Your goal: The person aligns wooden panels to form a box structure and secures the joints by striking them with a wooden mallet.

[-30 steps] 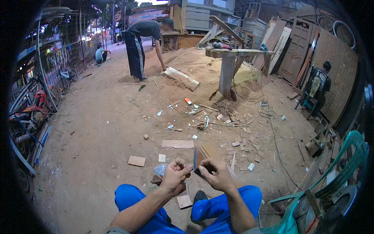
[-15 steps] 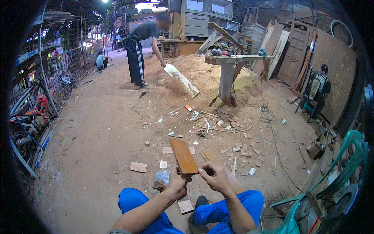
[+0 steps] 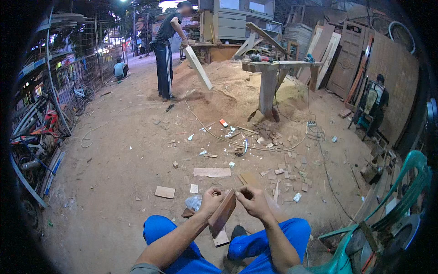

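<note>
Down at the lower middle of the frame, the left hand (image 3: 211,200) is closed around the upper edge of a flat brown wooden board (image 3: 222,213), which tilts down between the person's blue-trousered knees (image 3: 166,230). The right hand (image 3: 253,201) sits just beside the board's top end, fingers curled and pinched together; whether it grips anything cannot be told. Beneath the board a pale wood offcut (image 3: 221,238) lies on the dirt floor (image 3: 123,182). Wood scraps (image 3: 212,172) are scattered across the middle of the frame. At the upper left centre another person (image 3: 164,50) stands holding a long plank (image 3: 198,67) beside a sawdust heap (image 3: 228,84). A green plastic chair (image 3: 401,192) stands at the lower right.
</note>
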A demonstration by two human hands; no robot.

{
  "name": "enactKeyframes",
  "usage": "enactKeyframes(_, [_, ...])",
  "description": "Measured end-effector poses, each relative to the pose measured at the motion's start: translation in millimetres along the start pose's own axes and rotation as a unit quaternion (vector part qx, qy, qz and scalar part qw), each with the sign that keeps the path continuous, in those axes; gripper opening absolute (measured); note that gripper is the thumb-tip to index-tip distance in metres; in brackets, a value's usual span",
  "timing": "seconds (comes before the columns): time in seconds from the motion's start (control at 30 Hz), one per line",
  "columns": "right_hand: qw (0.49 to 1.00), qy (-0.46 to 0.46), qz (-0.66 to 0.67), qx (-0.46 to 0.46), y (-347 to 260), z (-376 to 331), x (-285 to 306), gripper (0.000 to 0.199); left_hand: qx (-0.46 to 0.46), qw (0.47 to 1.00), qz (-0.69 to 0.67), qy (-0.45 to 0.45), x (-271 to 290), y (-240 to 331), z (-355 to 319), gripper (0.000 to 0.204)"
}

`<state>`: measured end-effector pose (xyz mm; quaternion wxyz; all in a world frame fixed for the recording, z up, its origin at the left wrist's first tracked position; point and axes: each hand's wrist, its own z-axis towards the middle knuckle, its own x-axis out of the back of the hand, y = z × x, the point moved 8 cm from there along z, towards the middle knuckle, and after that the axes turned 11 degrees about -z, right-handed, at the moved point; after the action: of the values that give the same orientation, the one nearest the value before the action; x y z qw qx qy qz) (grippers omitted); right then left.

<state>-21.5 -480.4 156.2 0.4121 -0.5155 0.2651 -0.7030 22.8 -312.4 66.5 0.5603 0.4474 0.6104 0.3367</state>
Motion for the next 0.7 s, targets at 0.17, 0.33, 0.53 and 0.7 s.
enactKeyframes(0.17, [0.999, -0.027, 0.016, 0.018, -20.7, -11.0, 6.6, 0.019, -0.036, 0.998, -0.046, -0.030, -10.7, 33.7, -29.6, 0.026])
enactKeyframes(0.33, [0.997, -0.033, 0.050, 0.048, -62.8, -24.7, 45.6, 0.013, -0.124, 0.979, -0.079, -0.145, -52.9, 93.1, -72.0, 0.030])
enactKeyframes(0.53, [0.982, 0.027, 0.048, 0.182, -136.0, -49.9, 81.1, 0.011, -0.348, 0.904, 0.018, -0.247, -82.8, 165.6, -144.3, 0.029])
enactKeyframes(0.7, [0.989, 0.098, 0.032, 0.103, -104.2, -11.0, 86.1, 0.010, -0.251, 0.956, 0.028, -0.152, -101.2, 166.1, -85.6, 0.023])
